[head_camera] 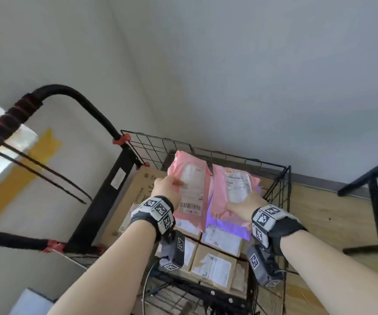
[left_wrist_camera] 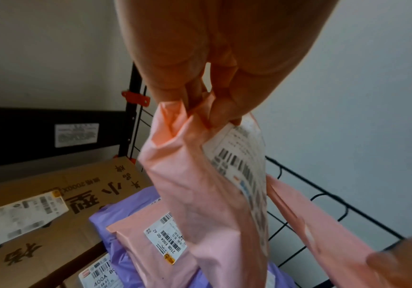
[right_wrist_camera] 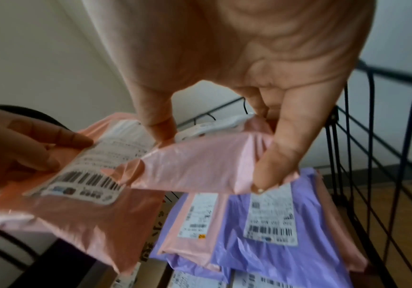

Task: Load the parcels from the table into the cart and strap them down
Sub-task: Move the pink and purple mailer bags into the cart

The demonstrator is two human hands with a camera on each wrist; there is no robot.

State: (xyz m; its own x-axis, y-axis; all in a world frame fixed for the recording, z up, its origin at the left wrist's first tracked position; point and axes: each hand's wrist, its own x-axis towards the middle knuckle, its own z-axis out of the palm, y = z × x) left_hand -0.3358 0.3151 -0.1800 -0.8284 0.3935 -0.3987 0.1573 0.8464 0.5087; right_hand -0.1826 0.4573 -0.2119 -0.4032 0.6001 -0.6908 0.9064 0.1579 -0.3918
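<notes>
I hold two pink mailer bags above the black wire cart. My left hand pinches the left pink bag by its edge, thumb on its white label. My right hand grips the near end of the right pink bag, with fingers under it and thumb on top. Below them in the cart lie purple mailers, another pink mailer, small brown boxes and a large flat cardboard box.
The cart's black padded handle rises at the left, its black frame post beside the big box. Wire side walls ring the load. A black table leg stands at the right on the wooden floor. Walls are close behind.
</notes>
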